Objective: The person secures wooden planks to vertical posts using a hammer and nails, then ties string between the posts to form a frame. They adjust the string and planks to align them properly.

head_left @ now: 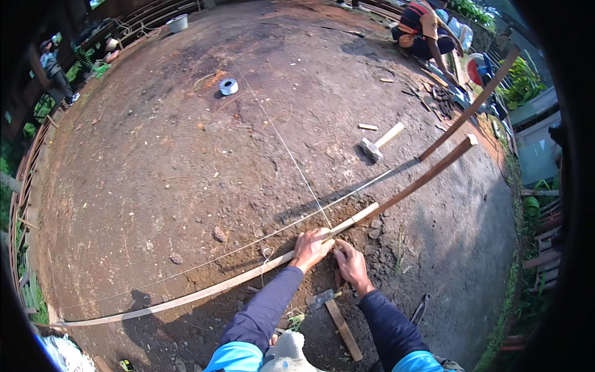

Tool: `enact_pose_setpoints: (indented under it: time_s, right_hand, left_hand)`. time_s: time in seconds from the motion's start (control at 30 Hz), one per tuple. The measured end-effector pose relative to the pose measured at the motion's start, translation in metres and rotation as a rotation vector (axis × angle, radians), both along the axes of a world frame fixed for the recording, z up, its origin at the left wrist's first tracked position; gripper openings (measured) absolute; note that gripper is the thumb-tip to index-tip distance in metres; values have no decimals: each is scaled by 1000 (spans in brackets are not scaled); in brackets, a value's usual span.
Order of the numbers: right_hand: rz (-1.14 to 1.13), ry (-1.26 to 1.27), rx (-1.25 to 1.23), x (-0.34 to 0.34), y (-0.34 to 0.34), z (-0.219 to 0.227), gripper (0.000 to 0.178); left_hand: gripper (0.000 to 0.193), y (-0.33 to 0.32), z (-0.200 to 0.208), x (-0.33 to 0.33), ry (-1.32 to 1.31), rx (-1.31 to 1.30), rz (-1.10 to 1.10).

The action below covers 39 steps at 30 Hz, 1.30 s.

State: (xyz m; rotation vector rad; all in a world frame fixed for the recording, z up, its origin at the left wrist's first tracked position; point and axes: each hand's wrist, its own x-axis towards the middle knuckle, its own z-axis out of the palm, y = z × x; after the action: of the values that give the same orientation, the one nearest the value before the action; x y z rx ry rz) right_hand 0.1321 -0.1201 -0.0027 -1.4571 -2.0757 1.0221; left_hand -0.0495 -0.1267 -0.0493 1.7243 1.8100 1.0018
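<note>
My left hand (312, 249) is closed over a long, pale wooden batten (217, 286), which runs low across the ground. Just right of it, my right hand (352, 268) has its fingers pinched together against the batten's near side; what lies between them is too small to make out. A taut white string (277, 132) comes from the far ground and meets the batten at my left fingertips. Another string (260, 239) runs along the batten's far side. Below my hands lies a hammer (340, 328) with a wooden handle.
Two wooden stakes (427, 178) (472, 105) rise at the right. A sledgehammer (373, 149) and a white roll (229, 87) lie farther off. Pliers (420, 309) rest beside my right forearm. A person (427, 31) crouches by a power saw (480, 69); another person (54, 68) stands far left.
</note>
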Motion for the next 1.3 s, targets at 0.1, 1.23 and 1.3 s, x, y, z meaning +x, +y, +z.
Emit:
enact_pose_setpoints:
  time_s: [0.1, 1.23, 1.3]
  right_hand:
    - [-54, 238, -137, -3, -7, 2, 30]
    - [453, -147, 484, -9, 13, -15, 13]
    - [470, -209, 448, -15, 12, -16, 12]
  left_hand:
    - [30, 5, -2, 5, 13, -3, 35]
    - [32, 1, 23, -66, -400, -344, 32]
    - [32, -7, 24, -66, -398, -348, 2]
